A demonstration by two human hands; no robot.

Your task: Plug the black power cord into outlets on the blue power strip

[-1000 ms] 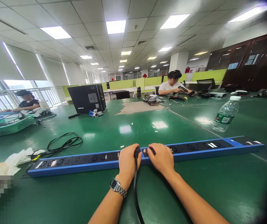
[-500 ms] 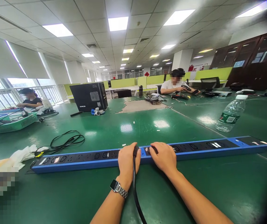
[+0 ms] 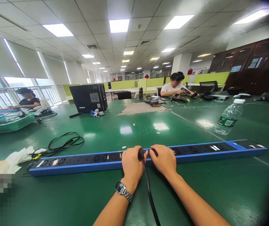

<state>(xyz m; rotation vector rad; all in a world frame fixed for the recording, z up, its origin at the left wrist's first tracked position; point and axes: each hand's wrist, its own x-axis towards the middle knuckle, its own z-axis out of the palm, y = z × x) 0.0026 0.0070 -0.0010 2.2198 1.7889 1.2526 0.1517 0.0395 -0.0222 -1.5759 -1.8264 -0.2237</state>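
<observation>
A long blue-and-black power strip (image 3: 78, 164) with rows of sockets lies across the table in front of me. My left hand (image 3: 132, 164), with a watch (image 3: 123, 189) on its wrist, is closed round a black plug (image 3: 142, 153) at the strip's middle. From the plug a thick black cable (image 3: 151, 197) runs down toward me. Just to the right, my right hand (image 3: 164, 158) grips the power strip, fingers over its far side and thumb near the plug. The plug's front end is hidden, so I cannot tell whether it sits in a socket.
A water bottle (image 3: 228, 118) stands behind the strip's right part. Beyond its left part lies a coiled black cable (image 3: 66, 141). A computer tower (image 3: 88, 98), a green basket (image 3: 12, 123) and crumpled white plastic (image 3: 22, 157) are around. Two people sit at the table's far parts.
My left hand has moved slightly right with the plug, closer to my right thumb, and the cable now hangs further right. My right hand stays on the strip. The view has shifted slightly.
</observation>
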